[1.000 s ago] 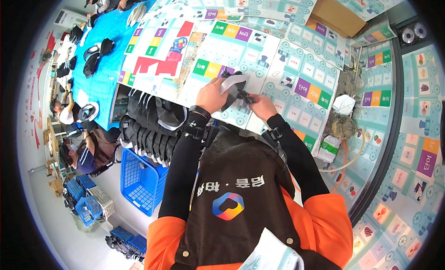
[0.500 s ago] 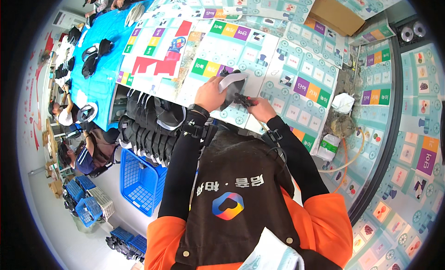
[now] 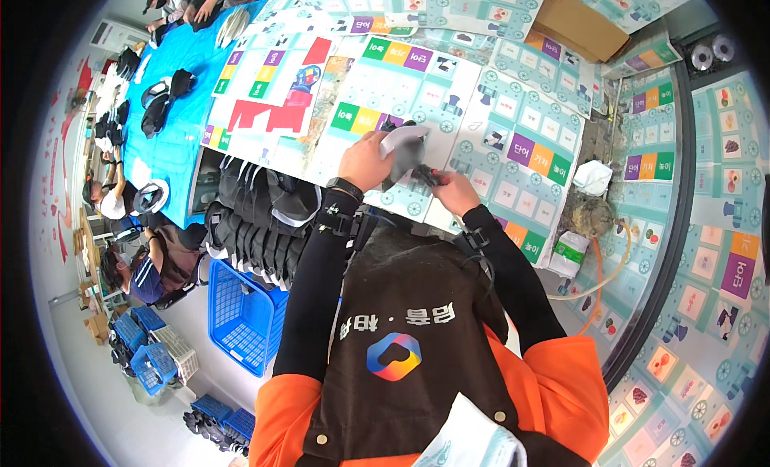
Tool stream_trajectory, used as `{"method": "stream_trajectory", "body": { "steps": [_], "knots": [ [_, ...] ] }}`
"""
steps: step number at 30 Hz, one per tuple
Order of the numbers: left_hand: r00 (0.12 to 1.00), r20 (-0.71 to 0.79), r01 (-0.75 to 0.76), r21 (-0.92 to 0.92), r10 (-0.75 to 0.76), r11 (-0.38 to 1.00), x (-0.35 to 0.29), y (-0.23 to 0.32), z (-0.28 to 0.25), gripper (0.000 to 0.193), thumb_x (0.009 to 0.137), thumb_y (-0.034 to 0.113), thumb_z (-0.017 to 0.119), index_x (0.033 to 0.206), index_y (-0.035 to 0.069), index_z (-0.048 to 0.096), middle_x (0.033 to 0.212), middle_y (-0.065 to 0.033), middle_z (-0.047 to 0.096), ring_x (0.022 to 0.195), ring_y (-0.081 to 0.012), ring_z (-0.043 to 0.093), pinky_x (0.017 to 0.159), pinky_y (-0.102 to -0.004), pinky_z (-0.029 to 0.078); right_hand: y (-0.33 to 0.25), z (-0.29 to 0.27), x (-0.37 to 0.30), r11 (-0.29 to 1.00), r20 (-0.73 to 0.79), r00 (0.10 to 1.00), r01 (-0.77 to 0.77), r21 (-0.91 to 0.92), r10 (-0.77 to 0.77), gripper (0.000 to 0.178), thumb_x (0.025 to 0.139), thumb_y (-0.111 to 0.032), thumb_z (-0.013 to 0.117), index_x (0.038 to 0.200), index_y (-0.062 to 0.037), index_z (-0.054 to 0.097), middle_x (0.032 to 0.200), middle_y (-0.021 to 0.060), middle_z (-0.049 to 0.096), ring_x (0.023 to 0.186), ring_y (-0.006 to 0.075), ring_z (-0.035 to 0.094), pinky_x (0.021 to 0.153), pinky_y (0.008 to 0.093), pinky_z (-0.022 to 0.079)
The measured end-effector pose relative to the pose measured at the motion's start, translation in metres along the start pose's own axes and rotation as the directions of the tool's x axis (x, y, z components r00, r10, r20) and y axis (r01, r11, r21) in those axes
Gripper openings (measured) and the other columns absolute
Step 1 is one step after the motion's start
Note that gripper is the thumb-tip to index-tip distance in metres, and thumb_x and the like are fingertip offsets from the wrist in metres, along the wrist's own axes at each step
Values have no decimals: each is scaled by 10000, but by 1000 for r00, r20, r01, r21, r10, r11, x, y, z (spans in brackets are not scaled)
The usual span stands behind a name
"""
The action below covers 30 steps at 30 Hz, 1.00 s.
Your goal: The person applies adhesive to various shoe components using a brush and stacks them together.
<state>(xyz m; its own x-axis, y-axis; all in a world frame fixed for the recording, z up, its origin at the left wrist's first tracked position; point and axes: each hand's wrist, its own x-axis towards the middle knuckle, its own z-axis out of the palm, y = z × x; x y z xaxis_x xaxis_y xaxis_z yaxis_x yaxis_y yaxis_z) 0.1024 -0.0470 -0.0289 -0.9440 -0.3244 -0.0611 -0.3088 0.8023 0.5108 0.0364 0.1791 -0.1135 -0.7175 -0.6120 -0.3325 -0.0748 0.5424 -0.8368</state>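
Note:
My left hand (image 3: 365, 160) is closed on a dark shoe upper (image 3: 409, 152) with a white collar-like edge, holding it tilted over the table. In my right hand (image 3: 455, 192), the fingers wrap round a small black tool (image 3: 425, 175) with a red part. Its tip meets or almost meets the lower right side of the upper; the exact contact cannot be made out. Part of the upper looks grey and blurred. Beneath both hands lies the table (image 3: 417, 86), covered with printed teal-and-white sheets.
Stacked black-and-white shoe uppers (image 3: 261, 238) sit just left of my left forearm, above a blue basket (image 3: 241, 318). A blue-covered table (image 3: 172, 62) stands far left, with people beside it. To the right are a white-and-green packet (image 3: 569, 254) and a pale hose (image 3: 593, 289).
The upper has turned slightly in my left hand, showing more of its grey surface. My right hand and the tool have shifted a little right and down.

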Motion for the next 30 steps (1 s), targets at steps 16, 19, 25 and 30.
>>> {"method": "stream_trajectory", "body": {
  "steps": [16, 19, 25, 30],
  "knots": [
    [998, -15, -62, 40, 62, 997, 8, 9, 9, 342, 871, 263, 668, 1149, 64, 672, 1051, -172, 683, 945, -407, 666, 833, -495, 529, -1, -2, -7, 978, -247, 960, 85, -188, -131, 190, 807, -168, 612, 905, -11, 653, 770, 272, 647, 801, 482, 633, 720, 557, 494],
    [998, -9, -54, 24, 55, 998, 5, 9, 9, 342, 874, 264, 666, 1156, 70, 673, 1044, -168, 683, 942, -407, 666, 831, -497, 529, -5, -8, -10, 978, -240, 969, 5, -207, -56, 207, 808, -172, 614, 931, -13, 661, 789, 275, 653, 821, 481, 635, 728, 550, 500],
    [999, 4, -42, 17, 42, 999, 13, 12, 8, 350, 880, 269, 663, 1173, 77, 670, 1051, -159, 684, 948, -406, 667, 834, -494, 532, 2, 0, -5, 983, -193, 978, 41, -179, -76, 214, 809, -177, 620, 927, -9, 678, 810, 279, 661, 832, 483, 638, 732, 551, 505],
    [997, -51, -54, 22, 55, 998, 18, 2, 6, 376, 891, 268, 652, 1166, 12, 643, 1041, -191, 691, 932, -421, 671, 816, -504, 538, 8, 8, 9, 997, -12, 1000, -28, -76, 27, 248, 823, -188, 628, 951, 16, 687, 730, 239, 666, 744, 394, 683, 674, 485, 522]
  ]
}}
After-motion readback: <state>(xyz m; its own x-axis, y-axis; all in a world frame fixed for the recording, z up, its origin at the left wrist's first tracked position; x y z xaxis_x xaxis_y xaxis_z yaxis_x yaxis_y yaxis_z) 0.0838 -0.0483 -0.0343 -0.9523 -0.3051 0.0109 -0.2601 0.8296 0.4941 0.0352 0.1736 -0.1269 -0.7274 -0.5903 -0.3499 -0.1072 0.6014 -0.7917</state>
